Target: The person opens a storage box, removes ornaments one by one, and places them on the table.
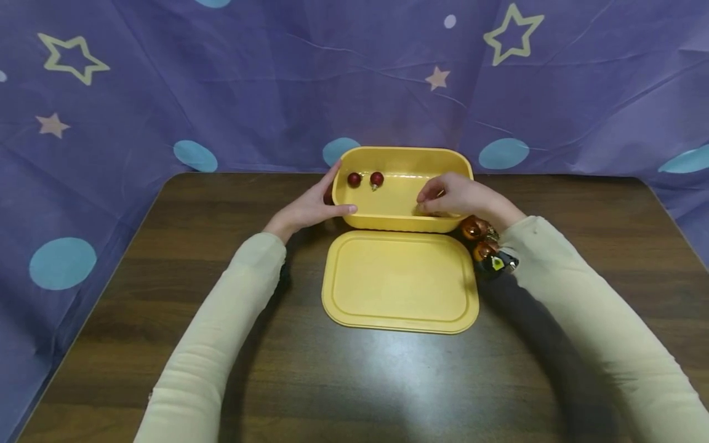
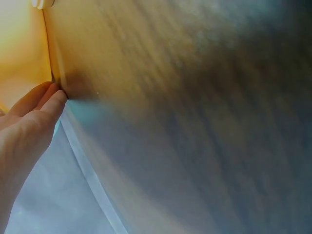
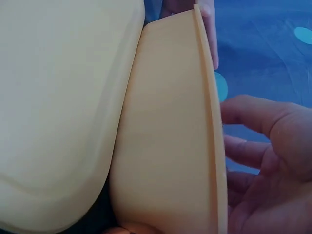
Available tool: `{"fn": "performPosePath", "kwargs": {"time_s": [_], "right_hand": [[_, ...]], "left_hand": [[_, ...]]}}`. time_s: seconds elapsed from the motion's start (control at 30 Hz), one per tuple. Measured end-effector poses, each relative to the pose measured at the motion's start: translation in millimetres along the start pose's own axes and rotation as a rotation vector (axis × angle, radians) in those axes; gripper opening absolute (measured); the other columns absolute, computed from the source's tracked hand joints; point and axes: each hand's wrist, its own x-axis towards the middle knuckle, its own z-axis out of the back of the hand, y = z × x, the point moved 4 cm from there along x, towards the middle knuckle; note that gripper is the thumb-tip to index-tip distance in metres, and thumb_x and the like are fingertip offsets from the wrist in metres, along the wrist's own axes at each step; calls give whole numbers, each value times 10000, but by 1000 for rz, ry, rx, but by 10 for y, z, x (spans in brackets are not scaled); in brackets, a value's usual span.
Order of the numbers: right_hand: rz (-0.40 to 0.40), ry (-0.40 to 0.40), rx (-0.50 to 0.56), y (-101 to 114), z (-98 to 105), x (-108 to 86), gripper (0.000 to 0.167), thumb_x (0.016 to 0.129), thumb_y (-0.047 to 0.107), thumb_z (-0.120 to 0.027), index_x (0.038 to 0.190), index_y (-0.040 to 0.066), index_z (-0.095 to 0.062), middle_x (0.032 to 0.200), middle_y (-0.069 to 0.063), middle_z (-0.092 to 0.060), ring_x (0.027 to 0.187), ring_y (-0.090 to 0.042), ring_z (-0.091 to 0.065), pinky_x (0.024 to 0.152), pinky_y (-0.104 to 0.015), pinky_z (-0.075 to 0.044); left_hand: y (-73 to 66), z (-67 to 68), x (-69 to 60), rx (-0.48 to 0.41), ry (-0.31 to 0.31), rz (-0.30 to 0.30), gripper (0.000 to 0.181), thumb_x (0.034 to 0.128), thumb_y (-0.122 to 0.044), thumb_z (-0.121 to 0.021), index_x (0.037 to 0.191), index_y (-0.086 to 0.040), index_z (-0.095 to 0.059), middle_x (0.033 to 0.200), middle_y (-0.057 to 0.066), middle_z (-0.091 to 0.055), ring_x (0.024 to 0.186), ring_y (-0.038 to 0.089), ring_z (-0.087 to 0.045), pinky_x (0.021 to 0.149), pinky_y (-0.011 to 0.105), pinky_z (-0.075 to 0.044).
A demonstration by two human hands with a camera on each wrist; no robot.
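Observation:
A yellow rectangular plastic container (image 1: 382, 223) stands on the table with its open top up. Two small dark red Christmas baubles (image 1: 354, 179) lie inside, toward its left end. My left hand (image 1: 309, 206) holds that end, the thumb over the front rim and the fingers along the outer side. Over the right part of the container, my right hand (image 1: 451, 194) reaches in with bent fingers. A small gold-brown bit shows by its fingertips, but whether they pinch something is unclear. In the right wrist view the container's wall (image 3: 165, 122) hides the fingertips.
The yellow lid (image 1: 400, 282) lies flat in front of the container. Several shiny orange and dark baubles (image 1: 485, 249) sit right of it, partly under the right forearm. Behind the brown wooden table (image 1: 221, 203) hangs a purple cloth (image 1: 266, 80) with stars and dots.

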Motion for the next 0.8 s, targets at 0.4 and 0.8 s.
{"fn": "performPosePath", "kwargs": {"time_s": [0.4, 0.8], "right_hand": [[120, -100, 96, -29, 15, -182, 259, 918, 195, -684, 1132, 49, -682, 1074, -72, -668, 864, -218, -591, 716, -287, -458], [161, -204, 203, -111, 41, -412, 248, 931, 126, -660, 1163, 37, -664, 1109, -87, -659, 878, -245, -646, 691, -278, -504]], "left_hand": [[25, 9, -18, 0, -7, -18, 1019, 899, -235, -706, 1538, -358, 78, 1604, 42, -16, 1325, 254, -392, 1075, 390, -309], [54, 49, -26, 57, -42, -24, 1016, 891, -267, -719, 1550, -343, 51, 1607, 31, -11, 1401, 224, -252, 1103, 373, -253]]}}
